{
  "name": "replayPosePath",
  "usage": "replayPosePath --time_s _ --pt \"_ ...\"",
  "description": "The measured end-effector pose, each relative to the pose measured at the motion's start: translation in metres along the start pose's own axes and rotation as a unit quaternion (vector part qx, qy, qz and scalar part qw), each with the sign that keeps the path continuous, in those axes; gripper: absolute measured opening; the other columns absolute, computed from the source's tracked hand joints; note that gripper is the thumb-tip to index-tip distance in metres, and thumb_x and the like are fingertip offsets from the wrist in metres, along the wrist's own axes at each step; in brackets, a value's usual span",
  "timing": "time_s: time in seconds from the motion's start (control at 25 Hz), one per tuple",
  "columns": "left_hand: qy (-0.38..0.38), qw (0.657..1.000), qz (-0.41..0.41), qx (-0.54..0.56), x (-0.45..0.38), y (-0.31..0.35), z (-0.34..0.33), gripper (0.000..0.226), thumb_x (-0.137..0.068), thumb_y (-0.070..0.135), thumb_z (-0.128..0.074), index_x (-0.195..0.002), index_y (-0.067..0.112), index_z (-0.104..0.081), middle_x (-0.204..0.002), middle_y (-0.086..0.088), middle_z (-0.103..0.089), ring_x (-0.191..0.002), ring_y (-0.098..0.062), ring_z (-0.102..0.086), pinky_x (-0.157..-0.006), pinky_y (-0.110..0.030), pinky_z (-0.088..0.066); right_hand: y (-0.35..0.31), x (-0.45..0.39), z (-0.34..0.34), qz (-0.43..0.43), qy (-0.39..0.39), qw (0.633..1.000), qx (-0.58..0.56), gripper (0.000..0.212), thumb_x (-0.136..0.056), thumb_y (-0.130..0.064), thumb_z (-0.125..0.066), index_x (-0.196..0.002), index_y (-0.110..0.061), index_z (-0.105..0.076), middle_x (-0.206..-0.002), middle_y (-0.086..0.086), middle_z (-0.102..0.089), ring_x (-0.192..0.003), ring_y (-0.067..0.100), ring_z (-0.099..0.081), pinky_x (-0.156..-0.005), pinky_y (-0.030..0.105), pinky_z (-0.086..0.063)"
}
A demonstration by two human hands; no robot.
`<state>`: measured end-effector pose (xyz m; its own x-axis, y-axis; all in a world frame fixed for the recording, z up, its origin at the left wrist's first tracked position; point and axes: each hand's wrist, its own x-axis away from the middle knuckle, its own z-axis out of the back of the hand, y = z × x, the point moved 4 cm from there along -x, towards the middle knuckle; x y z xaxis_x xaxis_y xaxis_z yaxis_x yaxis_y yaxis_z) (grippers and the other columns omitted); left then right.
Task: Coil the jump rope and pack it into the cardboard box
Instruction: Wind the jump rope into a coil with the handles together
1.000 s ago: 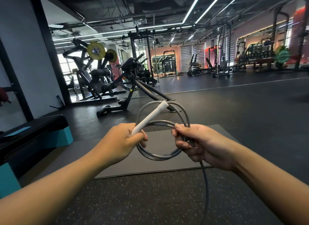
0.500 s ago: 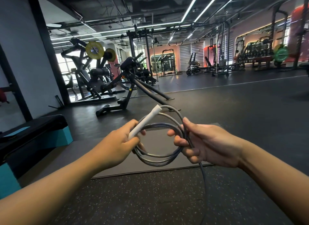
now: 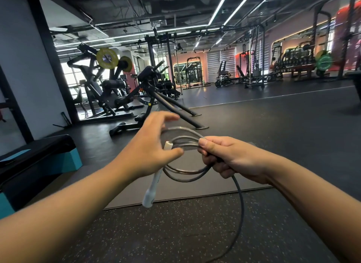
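The right hand (image 3: 232,157) grips the gathered loops of the grey jump rope (image 3: 185,170) in a closed fist, thumb laid over the strands; half a second ago its fingers were looser and only pinched the coil's right edge. The left hand (image 3: 150,151) has let go of the white handle (image 3: 154,186): its fingers are now spread, the index stretched out above the coil and the thumb lying just below the handle's upper end. Whether the palm still touches the handle cannot be told.

The handle itself has swung. Earlier it pointed up and to the right out of the left fist; now it hangs down and slightly left below the left hand, its free end over the near edge of the grey mat (image 3: 195,192). The coil is held in the air between the two hands, above the mat. It looks flatter and more tilted than before. One loose strand drops from the right fist, curving down and back toward the near right over the speckled floor (image 3: 175,233). At the left stands a black and teal step platform (image 3: 45,157), with weight machines (image 3: 109,82) farther back.
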<state>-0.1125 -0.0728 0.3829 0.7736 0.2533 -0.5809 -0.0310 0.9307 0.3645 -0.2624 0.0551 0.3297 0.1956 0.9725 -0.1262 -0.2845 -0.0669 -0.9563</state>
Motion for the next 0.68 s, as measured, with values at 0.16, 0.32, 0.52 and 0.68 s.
replayPosePath --time_s 0.16,0.32,0.52,0.68 --pt "-0.197 0.969 -0.027 -0.149 -0.031 0.041 -0.014 0.067 -0.081 0.04 -0.079 -0.139 0.029 -0.047 -0.115 0.011 -0.063 -0.099 -0.005 -0.062 -0.084 -0.015 -0.046 -0.003 -0.001 0.0 0.006 0.007 0.999 0.034 0.031 -0.105 -0.047 -0.044 -0.088 -0.022 -0.052 -0.07 -0.007 -0.039 -0.058 0.01 -0.022 -0.055 0.031 -0.013" --pt "-0.348 0.928 0.132 0.005 -0.036 0.042 -0.027 0.026 -0.094 0.03 -0.067 -0.107 0.007 -0.064 -0.074 0.001 -0.056 -0.061 -0.013 -0.055 -0.059 -0.022 -0.05 -0.009 0.005 0.005 0.018 0.013 0.996 0.085 0.031 -0.105 -0.044 -0.046 -0.09 -0.02 -0.057 -0.069 -0.008 -0.041 -0.059 0.01 -0.025 -0.053 0.027 -0.018" --pt "-0.343 0.924 0.061 -0.156 -0.036 0.04 -0.021 0.058 -0.096 0.064 -0.038 -0.085 0.018 -0.071 -0.066 0.004 -0.053 -0.051 -0.007 -0.046 -0.055 -0.019 -0.04 -0.014 0.01 0.005 0.053 -0.009 0.994 0.098 0.035 -0.102 -0.039 -0.054 -0.105 -0.009 -0.072 -0.081 0.003 -0.065 -0.06 0.012 -0.033 -0.053 0.024 -0.027" --pt "-0.296 0.939 0.025 -0.175 -0.035 0.021 -0.004 0.057 -0.094 0.065 -0.043 -0.066 0.018 -0.059 -0.053 0.006 -0.048 -0.047 -0.01 -0.042 -0.053 -0.025 -0.038 -0.011 0.015 0.022 0.068 0.039 0.993 0.092 0.024 -0.097 -0.029 -0.065 -0.11 -0.01 -0.074 -0.081 -0.005 -0.074 -0.06 0.012 -0.038 -0.054 0.025 -0.034"
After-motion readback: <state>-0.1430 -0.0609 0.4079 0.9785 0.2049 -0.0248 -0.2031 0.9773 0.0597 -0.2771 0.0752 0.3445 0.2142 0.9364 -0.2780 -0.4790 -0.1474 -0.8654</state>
